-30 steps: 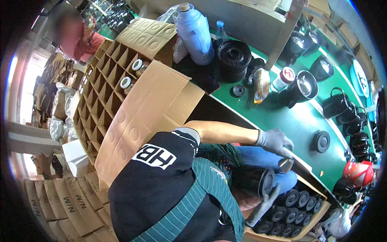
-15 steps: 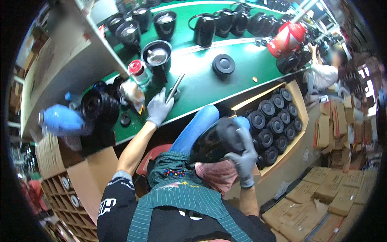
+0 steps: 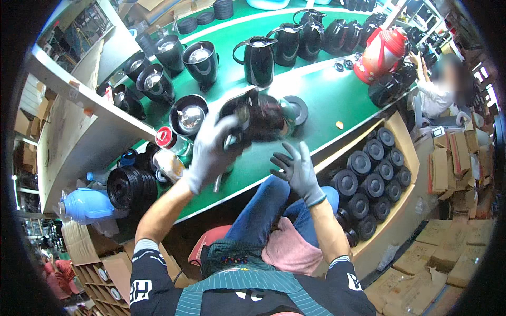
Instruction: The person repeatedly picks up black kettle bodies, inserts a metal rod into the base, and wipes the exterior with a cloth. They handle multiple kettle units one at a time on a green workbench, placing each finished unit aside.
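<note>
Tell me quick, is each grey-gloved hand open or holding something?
Grey-gloved left hand: closed, holding a shiny black rounded jug, blurred.
Grey-gloved right hand: open, fingers spread, holding nothing.

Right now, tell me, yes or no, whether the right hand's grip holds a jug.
No, the right hand is spread open and holds nothing.

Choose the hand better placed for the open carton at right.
Right, likely: the right hand is open and nearer the cardboard carton; the left hand appears to hold a blurred black jug.

Blurred black jug (image 3: pixel 266 119), tipped sideways
</note>
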The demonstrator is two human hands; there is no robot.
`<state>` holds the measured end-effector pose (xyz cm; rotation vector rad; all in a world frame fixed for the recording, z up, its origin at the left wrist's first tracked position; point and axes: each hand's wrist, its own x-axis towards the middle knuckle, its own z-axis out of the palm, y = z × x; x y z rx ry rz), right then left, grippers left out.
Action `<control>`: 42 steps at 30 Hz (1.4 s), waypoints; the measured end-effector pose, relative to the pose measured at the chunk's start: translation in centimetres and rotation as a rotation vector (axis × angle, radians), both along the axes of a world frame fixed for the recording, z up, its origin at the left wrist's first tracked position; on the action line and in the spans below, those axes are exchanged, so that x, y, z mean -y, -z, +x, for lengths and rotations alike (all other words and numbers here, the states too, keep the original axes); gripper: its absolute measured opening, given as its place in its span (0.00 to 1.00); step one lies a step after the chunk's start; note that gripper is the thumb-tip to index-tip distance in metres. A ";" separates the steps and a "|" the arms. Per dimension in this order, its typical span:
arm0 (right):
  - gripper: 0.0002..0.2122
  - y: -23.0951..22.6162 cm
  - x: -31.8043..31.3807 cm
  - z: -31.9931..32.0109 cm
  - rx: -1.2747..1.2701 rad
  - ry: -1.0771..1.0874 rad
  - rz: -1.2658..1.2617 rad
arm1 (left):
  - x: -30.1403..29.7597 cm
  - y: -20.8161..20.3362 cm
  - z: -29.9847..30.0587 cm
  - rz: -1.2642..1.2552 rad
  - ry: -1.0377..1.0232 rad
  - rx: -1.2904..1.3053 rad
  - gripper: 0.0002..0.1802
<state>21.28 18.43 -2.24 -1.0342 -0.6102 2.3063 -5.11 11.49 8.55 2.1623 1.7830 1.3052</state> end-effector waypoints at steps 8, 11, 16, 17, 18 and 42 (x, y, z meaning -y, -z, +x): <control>0.36 7.0 2.0 3.4 -0.320 -0.047 -0.113 | -19.8 4.7 -5.0 -0.203 -0.274 -0.175 0.31; 0.35 7.8 2.4 4.2 -0.317 -0.001 -0.136 | -23.9 5.6 -4.5 -0.201 -0.284 -0.192 0.30; 0.35 7.9 1.9 3.8 -0.256 -0.053 -0.076 | -30.5 7.0 -5.0 -0.271 -0.515 -0.235 0.31; 0.35 7.6 2.0 3.8 -0.212 -0.046 -0.080 | -31.3 7.3 -5.1 -0.254 -0.561 -0.261 0.31; 0.35 7.5 2.1 3.7 -0.201 -0.053 -0.073 | -31.8 7.4 -5.7 -0.269 -0.573 -0.247 0.32; 0.29 -10.1 0.0 -0.2 0.394 -0.004 1.404 | -8.8 -8.6 -7.7 0.043 -0.110 -0.523 0.24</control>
